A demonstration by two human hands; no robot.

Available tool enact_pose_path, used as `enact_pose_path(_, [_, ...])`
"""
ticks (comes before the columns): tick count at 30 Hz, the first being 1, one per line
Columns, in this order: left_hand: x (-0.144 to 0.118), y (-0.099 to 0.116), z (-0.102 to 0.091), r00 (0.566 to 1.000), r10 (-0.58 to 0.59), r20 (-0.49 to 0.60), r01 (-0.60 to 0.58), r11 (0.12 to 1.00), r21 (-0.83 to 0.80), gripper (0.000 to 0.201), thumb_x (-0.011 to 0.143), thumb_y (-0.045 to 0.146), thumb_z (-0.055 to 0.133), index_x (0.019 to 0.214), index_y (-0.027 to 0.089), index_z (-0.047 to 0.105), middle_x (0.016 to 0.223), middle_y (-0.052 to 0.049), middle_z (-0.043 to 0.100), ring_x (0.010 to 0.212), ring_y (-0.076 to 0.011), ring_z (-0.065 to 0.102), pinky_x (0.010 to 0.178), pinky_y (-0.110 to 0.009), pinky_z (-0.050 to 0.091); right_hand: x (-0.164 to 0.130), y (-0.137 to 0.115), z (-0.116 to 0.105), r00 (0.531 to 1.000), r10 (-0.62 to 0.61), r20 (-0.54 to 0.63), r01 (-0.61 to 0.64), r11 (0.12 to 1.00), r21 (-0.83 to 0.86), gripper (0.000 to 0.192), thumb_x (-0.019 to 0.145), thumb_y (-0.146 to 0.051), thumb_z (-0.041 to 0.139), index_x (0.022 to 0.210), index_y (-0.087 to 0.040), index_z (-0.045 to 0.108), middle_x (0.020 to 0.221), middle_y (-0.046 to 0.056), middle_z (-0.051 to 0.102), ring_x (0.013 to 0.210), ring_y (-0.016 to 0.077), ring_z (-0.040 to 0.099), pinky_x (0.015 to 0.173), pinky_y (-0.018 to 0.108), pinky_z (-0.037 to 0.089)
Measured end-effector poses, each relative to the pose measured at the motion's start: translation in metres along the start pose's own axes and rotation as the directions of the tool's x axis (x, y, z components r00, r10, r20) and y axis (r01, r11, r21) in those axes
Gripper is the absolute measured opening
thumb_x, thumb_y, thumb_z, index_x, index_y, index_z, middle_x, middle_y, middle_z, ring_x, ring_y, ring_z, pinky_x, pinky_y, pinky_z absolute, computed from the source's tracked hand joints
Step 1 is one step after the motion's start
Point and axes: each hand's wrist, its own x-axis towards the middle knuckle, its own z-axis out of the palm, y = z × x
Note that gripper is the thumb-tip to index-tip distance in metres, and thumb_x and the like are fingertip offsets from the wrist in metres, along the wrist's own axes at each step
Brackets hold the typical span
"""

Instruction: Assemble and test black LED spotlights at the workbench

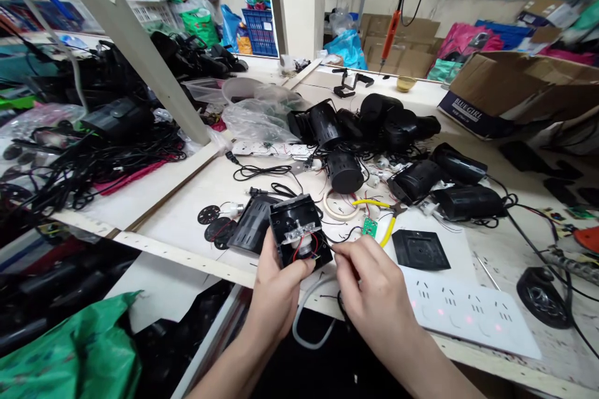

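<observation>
The left hand grips an open black plastic housing from below and beside, its thumb along the near edge, holding it tilted above the front of the white workbench. Inside the housing sit a clear plastic bracket and a pale motor-like part, with red wires around them. The right hand is at the housing's right edge, thumb and forefinger closed together; whether a thin wire lies between them I cannot tell. Just left of the housing lie a slotted black shell and 2 perforated black discs. Beyond the right hand are a small green circuit board, yellow-handled pliers and a square black cover. A white power strip with 4 sockets lies to the right, its small lights glowing. Farther back, black cylindrical housings are heaped beside clear plastic bags, and an orange electric screwdriver hangs above the bench's far edge.
</observation>
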Motion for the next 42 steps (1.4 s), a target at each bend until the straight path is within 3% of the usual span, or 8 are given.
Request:
enact_pose_path(13, [0.004,0.0,0.005,0.996,0.074,-0.047,-0.074,0.997,-0.018,0.05,0.057,0.006,0.073,0.1,0.025,0.057,0.091,0.004,0.065,0.103,-0.018,0.059,0.088,-0.023,0.046,0.001,-0.008,0.0,0.984,0.168,0.062,-0.176,0.967,0.184,0.024,0.09,-0.013,0.047,0.102,-0.017,0.067,0.087,0.007,0.062,0.08,0.0196,0.063,0.071,0.032,0.052])
enact_pose_path(15, [0.004,-0.001,0.003,0.996,0.07,-0.046,-0.071,0.997,-0.004,0.051,0.057,0.007,0.074,0.101,0.026,0.058,0.091,0.004,0.065,0.103,-0.0176,0.059,0.089,-0.023,0.045,0.005,-0.006,-0.002,0.951,0.284,0.126,-0.31,0.89,0.335,0.022,0.088,-0.019,0.05,0.098,-0.018,0.07,0.084,0.007,0.064,0.072,0.018,0.064,0.063,0.03,0.054])
enact_pose_path(18, [0.003,-0.003,0.001,0.995,0.09,-0.037,-0.089,0.995,0.04,0.053,0.058,0.008,0.075,0.104,0.028,0.058,0.086,0.005,0.064,0.107,-0.0174,0.057,0.093,-0.023,0.044,0.01,-0.004,-0.001,0.826,0.454,0.335,-0.563,0.616,0.551,0.022,0.086,-0.025,0.053,0.096,-0.015,0.071,0.072,0.002,0.063,0.055,0.0137,0.062,0.053,0.026,0.055])
enact_pose_path(20, [0.003,-0.005,0.001,0.995,0.093,-0.04,-0.092,0.995,0.039,0.056,0.059,0.007,0.075,0.107,0.029,0.057,0.084,0.006,0.063,0.108,-0.0172,0.057,0.093,-0.023,0.043,0.01,-0.004,0.003,0.804,0.48,0.351,-0.588,0.554,0.589,0.024,0.085,-0.026,0.054,0.097,-0.014,0.071,0.069,0.001,0.062,0.052,0.013,0.061,0.051,0.026,0.054])
enact_pose_path(24, [0.004,-0.003,0.003,0.999,0.014,-0.043,-0.015,1.0,-0.022,0.057,0.058,0.006,0.072,0.109,0.028,0.058,0.088,0.004,0.066,0.098,-0.0158,0.06,0.088,-0.023,0.047,0.001,-0.002,0.01,0.972,0.235,0.014,-0.22,0.885,0.411,0.026,0.089,-0.017,0.049,0.099,-0.016,0.073,0.079,0.005,0.06,0.067,0.0155,0.061,0.06,0.029,0.054])
enact_pose_path(26, [0.005,0.0,0.002,0.999,-0.036,-0.022,0.035,0.999,-0.041,0.055,0.057,0.005,0.07,0.107,0.024,0.06,0.088,0.003,0.068,0.09,-0.0148,0.061,0.084,-0.024,0.049,-0.002,0.0,0.01,0.997,0.07,-0.028,-0.06,0.959,0.277,0.03,0.091,-0.01,0.044,0.105,-0.014,0.071,0.08,0.005,0.057,0.073,0.0158,0.06,0.066,0.029,0.054])
enact_pose_path(34, [0.011,0.012,-0.002,0.973,-0.231,0.01,0.231,0.972,-0.043,0.038,0.054,0.002,0.065,0.089,0.017,0.067,0.082,-0.001,0.068,0.078,-0.0145,0.06,0.072,-0.025,0.054,-0.013,-0.005,0.003,0.984,-0.109,0.143,0.115,0.993,-0.033,0.035,0.094,-0.01,0.04,0.122,-0.005,0.061,0.079,0.008,0.053,0.067,0.0188,0.055,0.057,0.031,0.049])
enact_pose_path(42, [0.021,0.017,-0.007,0.921,-0.379,0.085,0.378,0.925,0.026,0.037,0.052,0.001,0.063,0.088,0.013,0.066,0.08,-0.004,0.069,0.076,-0.0182,0.064,0.07,-0.033,0.058,-0.005,0.003,-0.01,0.989,-0.018,0.145,-0.022,0.963,0.268,0.018,0.092,-0.013,0.056,0.104,-0.013,0.069,0.079,0.004,0.061,0.072,0.0142,0.061,0.064,0.024,0.051])
